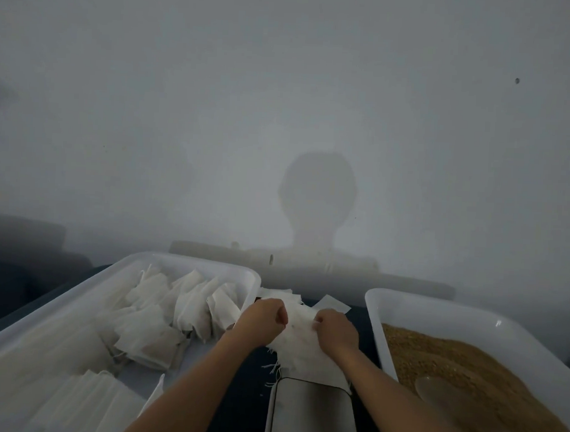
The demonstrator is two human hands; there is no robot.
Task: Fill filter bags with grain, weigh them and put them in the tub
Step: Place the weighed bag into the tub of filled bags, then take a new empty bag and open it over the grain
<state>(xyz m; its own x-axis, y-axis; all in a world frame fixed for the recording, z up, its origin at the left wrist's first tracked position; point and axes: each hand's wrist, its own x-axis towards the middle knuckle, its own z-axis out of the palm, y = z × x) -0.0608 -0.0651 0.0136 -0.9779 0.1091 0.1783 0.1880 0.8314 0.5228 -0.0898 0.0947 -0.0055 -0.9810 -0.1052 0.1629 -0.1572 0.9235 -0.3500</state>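
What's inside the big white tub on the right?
The right tub holds a heap of brown grain, with a pale scoop resting on it. What lies under the grain cannot be seen, and the tub's near end is out of view.

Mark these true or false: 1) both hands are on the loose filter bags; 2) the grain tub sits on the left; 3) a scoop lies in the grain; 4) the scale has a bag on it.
1) True: left hand and right hand grip the empty filter bags.
2) False: the grain tub sits on the right.
3) True: a scoop rests on the grain.
4) False: the scale platform is bare.
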